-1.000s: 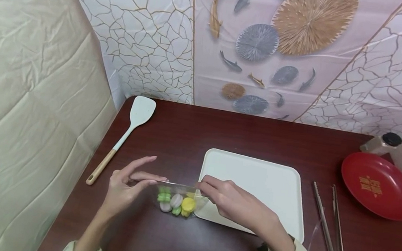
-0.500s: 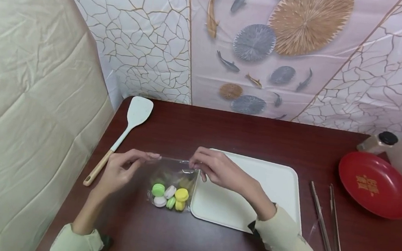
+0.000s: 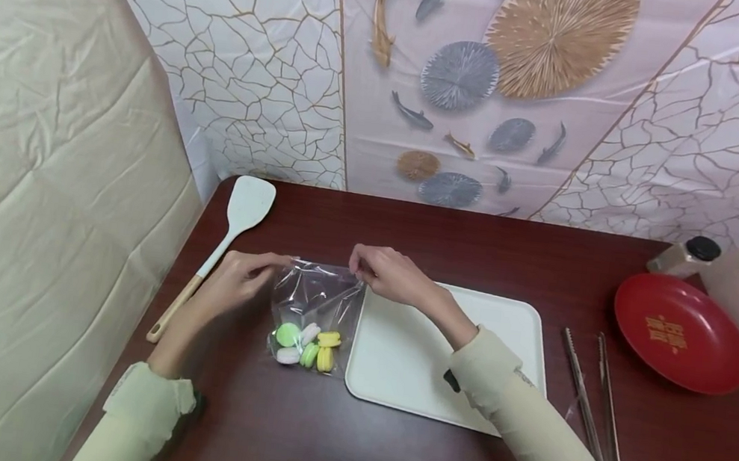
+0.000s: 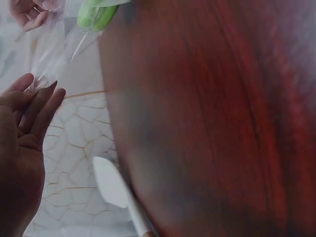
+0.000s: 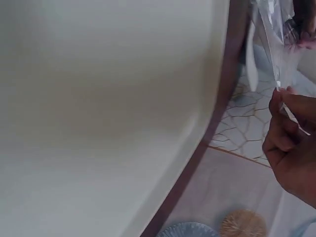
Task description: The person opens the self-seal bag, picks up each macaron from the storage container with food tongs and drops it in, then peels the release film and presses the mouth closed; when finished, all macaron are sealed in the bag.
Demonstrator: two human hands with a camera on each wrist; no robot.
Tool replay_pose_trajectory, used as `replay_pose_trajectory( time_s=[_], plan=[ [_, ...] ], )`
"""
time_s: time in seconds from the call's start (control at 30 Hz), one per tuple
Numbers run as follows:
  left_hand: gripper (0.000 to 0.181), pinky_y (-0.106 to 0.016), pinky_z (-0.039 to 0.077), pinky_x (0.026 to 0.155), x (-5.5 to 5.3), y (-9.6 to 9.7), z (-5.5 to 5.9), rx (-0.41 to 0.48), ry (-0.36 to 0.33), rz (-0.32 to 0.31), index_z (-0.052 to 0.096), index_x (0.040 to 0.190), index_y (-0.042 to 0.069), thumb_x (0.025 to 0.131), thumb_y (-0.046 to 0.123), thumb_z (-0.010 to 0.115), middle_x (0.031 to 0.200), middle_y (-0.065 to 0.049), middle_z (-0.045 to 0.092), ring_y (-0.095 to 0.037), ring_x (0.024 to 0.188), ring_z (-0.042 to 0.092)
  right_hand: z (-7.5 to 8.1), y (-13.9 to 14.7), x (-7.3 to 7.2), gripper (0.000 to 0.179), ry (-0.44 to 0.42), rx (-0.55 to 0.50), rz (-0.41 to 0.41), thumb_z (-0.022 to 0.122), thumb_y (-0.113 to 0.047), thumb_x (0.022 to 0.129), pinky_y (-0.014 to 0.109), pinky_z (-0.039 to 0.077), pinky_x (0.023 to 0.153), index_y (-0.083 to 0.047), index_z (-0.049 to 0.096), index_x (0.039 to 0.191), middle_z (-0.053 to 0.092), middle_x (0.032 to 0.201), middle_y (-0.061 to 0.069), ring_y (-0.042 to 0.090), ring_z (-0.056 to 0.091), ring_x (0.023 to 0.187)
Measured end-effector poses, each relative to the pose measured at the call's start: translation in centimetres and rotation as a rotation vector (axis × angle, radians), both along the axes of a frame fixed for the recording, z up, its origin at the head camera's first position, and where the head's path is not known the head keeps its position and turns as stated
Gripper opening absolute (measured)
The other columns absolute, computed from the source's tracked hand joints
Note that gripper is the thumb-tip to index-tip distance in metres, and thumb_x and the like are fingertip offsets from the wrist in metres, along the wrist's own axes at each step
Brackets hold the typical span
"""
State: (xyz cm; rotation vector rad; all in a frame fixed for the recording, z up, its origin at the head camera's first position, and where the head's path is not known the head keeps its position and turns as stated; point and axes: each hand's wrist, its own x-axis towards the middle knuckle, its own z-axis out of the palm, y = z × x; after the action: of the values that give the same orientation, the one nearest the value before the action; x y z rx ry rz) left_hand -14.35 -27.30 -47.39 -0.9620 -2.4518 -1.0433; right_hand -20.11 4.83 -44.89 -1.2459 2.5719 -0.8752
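A clear plastic bag [image 3: 315,296] hangs between my two hands, its top edge stretched across. Several macarons in green [image 3: 288,335], pale lilac [image 3: 288,356] and yellow [image 3: 325,359] lie at its bottom. My left hand [image 3: 239,277] pinches the bag's top left corner; in the left wrist view thumb and fingertips meet on the film. With thumb and forefinger my right hand [image 3: 388,272] pinches the top right corner, as the right wrist view shows too. The white tray [image 3: 436,373] lies just right of the bag, under my right forearm.
A white spatula [image 3: 251,203] with a wooden handle lies at the left, partly behind my left hand. Metal tongs [image 3: 584,400], a red plate [image 3: 702,348] and a black-lidded jar [image 3: 681,257] are at the right. A patterned curtain hangs behind the table.
Both hands have moved up and away from me with the bag's top edge. The bag, seen almost edge-on before, now shows its full face, with the macarons gathered at the bottom.
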Motion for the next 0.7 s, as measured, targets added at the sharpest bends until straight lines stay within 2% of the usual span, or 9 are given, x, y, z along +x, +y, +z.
replay_pose_trajectory(
  time_s=[0.13, 0.2, 0.23, 0.27, 0.33, 0.37, 0.47, 0.57, 0.7],
  plan=[
    [0.037, -0.018, 0.049, 0.070, -1.8, -0.2, -1.8, -0.014, -0.087, -0.023, 0.082, 0.122, 0.004, 0.097, -0.016, 0.063, 0.120, -0.014, 0.083, -0.008, 0.083, 0.069, -3.6, -0.4, -2.9, 0.020, -0.004, 0.038, -0.019, 0.060, 0.003, 0.097, 0.033, 0.049, 0.064, -0.017, 0.063, 0.099, 0.064, 0.082, -0.005, 0.011, 0.056, 0.074],
    [0.035, -0.019, 0.053, 0.075, -2.6, -0.6, -3.2, 0.008, -0.118, -0.032, 0.082, 0.126, 0.007, 0.102, -0.010, 0.062, 0.124, -0.012, 0.082, -0.008, 0.091, 0.072, -5.7, -0.7, -4.3, 0.022, 0.000, 0.044, -0.023, 0.059, 0.004, 0.093, 0.033, 0.049, 0.064, -0.018, 0.060, 0.097, 0.060, 0.079, -0.006, 0.011, 0.054, 0.072],
    [0.033, -0.020, 0.056, 0.080, -2.9, -0.8, -4.0, 0.020, -0.129, -0.030, 0.082, 0.126, 0.009, 0.104, -0.007, 0.063, 0.125, -0.010, 0.082, -0.008, 0.098, 0.075, -5.4, -1.1, -4.3, 0.024, -0.014, 0.064, -0.029, 0.060, 0.007, 0.090, 0.034, 0.050, 0.065, -0.016, 0.060, 0.096, 0.059, 0.077, -0.004, 0.012, 0.055, 0.071],
    [0.031, -0.023, 0.059, 0.085, -3.0, -1.0, -4.5, 0.022, -0.147, -0.022, 0.082, 0.126, 0.009, 0.105, -0.004, 0.063, 0.127, -0.010, 0.082, -0.010, 0.104, 0.077, -6.1, -1.3, -4.7, 0.024, -0.022, 0.067, -0.026, 0.061, 0.007, 0.089, 0.034, 0.050, 0.065, -0.016, 0.060, 0.096, 0.058, 0.077, -0.004, 0.012, 0.054, 0.070],
    [0.029, -0.037, 0.062, 0.103, -3.2, -1.1, -5.2, 0.033, -0.188, -0.017, 0.082, 0.126, 0.009, 0.107, -0.002, 0.063, 0.131, -0.011, 0.080, -0.019, 0.118, 0.078, -7.0, -1.6, -5.3, 0.024, -0.025, 0.072, -0.012, 0.062, 0.009, 0.088, 0.032, 0.050, 0.066, -0.014, 0.060, 0.095, 0.057, 0.075, -0.003, 0.014, 0.054, 0.070],
    [0.027, -0.047, 0.058, 0.112, -3.3, -1.1, -5.4, 0.037, -0.209, -0.015, 0.082, 0.126, 0.008, 0.108, -0.001, 0.064, 0.133, -0.012, 0.079, -0.025, 0.129, 0.074, -7.5, -1.7, -5.5, 0.024, -0.022, 0.081, -0.010, 0.062, 0.010, 0.087, 0.032, 0.050, 0.066, -0.013, 0.059, 0.095, 0.057, 0.075, -0.002, 0.015, 0.054, 0.069],
    [0.025, -0.070, 0.039, 0.123, -3.3, -0.6, -5.1, 0.018, -0.270, 0.003, 0.082, 0.125, 0.005, 0.107, -0.002, 0.065, 0.135, -0.016, 0.077, -0.038, 0.139, 0.066, -7.1, -1.8, -5.2, 0.023, 0.033, 0.112, -0.015, 0.065, 0.008, 0.087, 0.037, 0.049, 0.064, -0.014, 0.059, 0.094, 0.056, 0.073, -0.003, 0.015, 0.054, 0.069],
    [0.025, -0.071, 0.026, 0.130, -3.8, -0.8, -6.0, 0.011, -0.279, 0.008, 0.081, 0.126, 0.006, 0.110, 0.003, 0.063, 0.140, -0.013, 0.075, -0.036, 0.145, 0.061, -5.3, -1.9, -4.3, 0.024, 0.065, 0.163, -0.046, 0.064, 0.008, 0.088, 0.041, 0.051, 0.066, -0.014, 0.059, 0.095, 0.057, 0.073, -0.003, 0.020, 0.056, 0.076],
    [0.026, -0.065, 0.013, 0.136, -4.8, -1.4, -8.0, -0.044, -0.267, 0.014, 0.079, 0.129, 0.009, 0.113, 0.007, 0.059, 0.149, -0.010, 0.070, -0.030, 0.148, 0.059, -3.0, -2.6, -3.1, 0.023, 0.084, 0.284, -0.089, 0.063, 0.010, 0.091, 0.043, 0.054, 0.069, -0.012, 0.060, 0.097, 0.064, 0.078, 0.001, 0.030, 0.060, 0.090]
  ],
)
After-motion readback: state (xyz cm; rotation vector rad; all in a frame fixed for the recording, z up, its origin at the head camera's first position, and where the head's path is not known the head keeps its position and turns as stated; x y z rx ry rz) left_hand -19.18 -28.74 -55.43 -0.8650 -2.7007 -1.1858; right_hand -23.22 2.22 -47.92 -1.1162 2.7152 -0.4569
